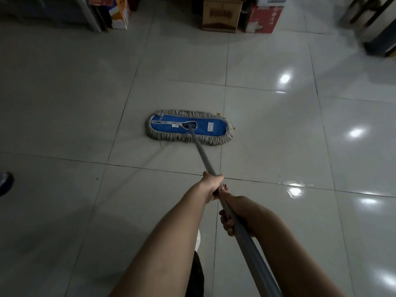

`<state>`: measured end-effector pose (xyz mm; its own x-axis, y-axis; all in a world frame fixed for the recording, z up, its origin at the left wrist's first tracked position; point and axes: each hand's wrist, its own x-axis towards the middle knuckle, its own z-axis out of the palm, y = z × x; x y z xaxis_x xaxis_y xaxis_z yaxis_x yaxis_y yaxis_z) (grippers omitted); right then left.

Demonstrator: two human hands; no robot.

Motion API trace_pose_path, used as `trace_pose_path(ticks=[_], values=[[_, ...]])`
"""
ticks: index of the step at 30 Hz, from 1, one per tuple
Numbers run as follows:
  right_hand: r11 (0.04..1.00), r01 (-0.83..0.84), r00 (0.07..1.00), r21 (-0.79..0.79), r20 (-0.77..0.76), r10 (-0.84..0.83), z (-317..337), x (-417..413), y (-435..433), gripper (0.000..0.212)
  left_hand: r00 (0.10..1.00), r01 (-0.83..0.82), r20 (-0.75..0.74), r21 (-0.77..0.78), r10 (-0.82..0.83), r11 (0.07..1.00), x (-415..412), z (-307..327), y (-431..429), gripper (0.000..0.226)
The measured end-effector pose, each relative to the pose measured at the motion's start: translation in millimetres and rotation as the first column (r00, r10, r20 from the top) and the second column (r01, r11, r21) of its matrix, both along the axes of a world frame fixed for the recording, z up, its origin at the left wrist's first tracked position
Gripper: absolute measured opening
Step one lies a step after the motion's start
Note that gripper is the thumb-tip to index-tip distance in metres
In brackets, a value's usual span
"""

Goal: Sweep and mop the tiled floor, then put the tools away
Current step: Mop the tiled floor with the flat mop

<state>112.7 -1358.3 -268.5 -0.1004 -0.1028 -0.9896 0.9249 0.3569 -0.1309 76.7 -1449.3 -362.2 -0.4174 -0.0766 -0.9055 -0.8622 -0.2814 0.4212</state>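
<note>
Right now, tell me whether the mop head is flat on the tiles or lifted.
Flat. The mop head lies blue back up, its fringe spread on the tiled floor all round; no gap shows beneath.

Mops: one flat mop [188, 127], with a blue oval pad and a grey-beige string fringe.
Poles: one grey metal pole [203, 159], joined to that pad.
Hands: two bare ones, the left hand [212, 185] and the right hand [230, 220].
Boxes: three can be told apart by the far wall, a brown cardboard box [221, 13], a red-and-white cardboard box [264, 18] and an orange-and-white box [121, 11]; others beside them are too dark or cut off to count.
Shoes: one dark blue shoe [5, 183].
</note>
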Motion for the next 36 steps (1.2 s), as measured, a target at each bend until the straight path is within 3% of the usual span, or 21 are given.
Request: trace_pose_path(ticks=[8,17,26,36], values=[[0.988,0.151,0.989,-0.022,0.003,-0.151,-8,-72,-68,0.059,0.999,0.029,0.019,-0.038,-0.028,0.999,-82,-10,-62,0.036],[0.963,0.268,0.963,-0.039,0.016,-0.268,-7,-56,-67,0.052,1.0,0.025,0.005,0.0,-0.025,1.0,-72,-9,-59,0.037],[0.947,0.317,0.948,-0.048,-0.001,-0.317,-8,20,-33,0.052,0.991,0.128,0.036,-0.031,-0.127,0.991,-3,-5,-26,0.025],[0.934,0.354,0.935,-0.035,-0.003,-0.355,-8,181,50,0.051,0.97,0.241,0.043,-0.046,-0.239,0.969,152,-12,61,0.02]])
